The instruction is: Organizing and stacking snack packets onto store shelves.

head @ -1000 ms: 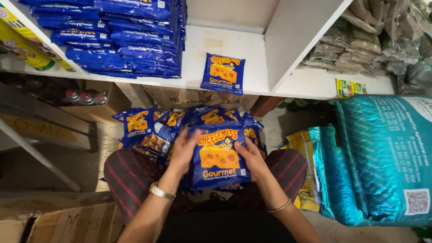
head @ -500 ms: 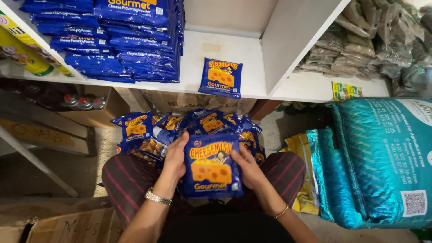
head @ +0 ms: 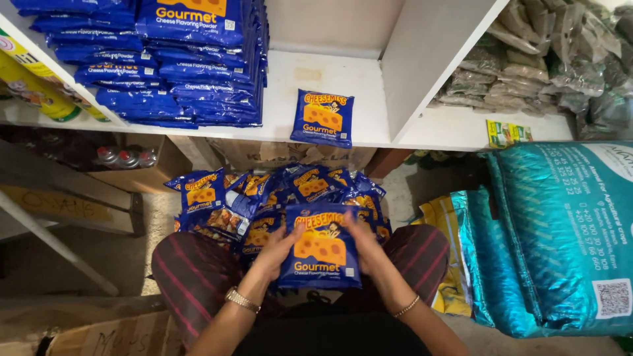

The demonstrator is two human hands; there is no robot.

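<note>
Both my hands grip one blue snack packet [head: 321,249] with a yellow cheese picture, held upright over my lap. My left hand [head: 275,250] clasps its left edge and my right hand [head: 364,242] its right edge. Behind it lies a heap of the same blue packets [head: 250,198] on the floor between my knees. One single packet [head: 322,118] lies flat on the white shelf [head: 283,79] above, right of a tall stack of blue packets [head: 165,66].
A large teal sack [head: 560,237] stands at the right, with yellow bags beside it. A white upright divider [head: 428,59] splits the shelf; bagged dried goods [head: 541,59] fill the right bay. Cardboard boxes [head: 99,329] and bottles [head: 125,157] sit at the left.
The packet in my hands has come lower and nearer to my body, and my view has tilted down a little. The pile and the shelf packet have not moved.
</note>
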